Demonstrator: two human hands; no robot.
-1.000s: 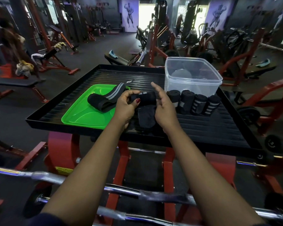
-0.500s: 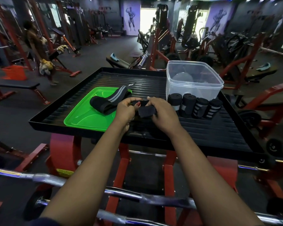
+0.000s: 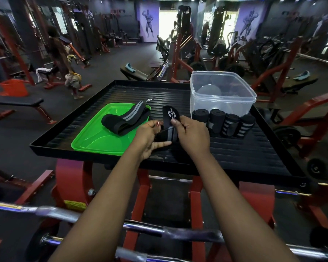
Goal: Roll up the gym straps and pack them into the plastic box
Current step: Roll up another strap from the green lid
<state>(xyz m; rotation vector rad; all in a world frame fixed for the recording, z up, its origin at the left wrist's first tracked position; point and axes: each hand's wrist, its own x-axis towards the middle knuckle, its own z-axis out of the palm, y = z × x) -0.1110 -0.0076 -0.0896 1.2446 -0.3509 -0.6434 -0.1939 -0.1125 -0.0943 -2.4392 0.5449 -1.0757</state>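
A black gym strap (image 3: 169, 120) with grey stripes and a white logo is held between both hands over the black tray (image 3: 254, 154). My left hand (image 3: 150, 137) grips its lower part; my right hand (image 3: 192, 135) pinches the upright logo end. Another unrolled strap (image 3: 124, 120) lies on the green lid (image 3: 95, 140). Several rolled straps (image 3: 223, 123) stand in a row in front of the clear plastic box (image 3: 221, 95), which stands open at the tray's far right.
The tray rests on a red machine frame (image 3: 70, 178). Chrome barbell bars (image 3: 102, 220) cross below my forearms. Benches and red gym machines fill the floor around, and a person (image 3: 65, 59) stands at the far left.
The strap's logo end has come up and unfolded between my hands; before, it was bunched in a small roll. The person at the far left has walked rightwards.
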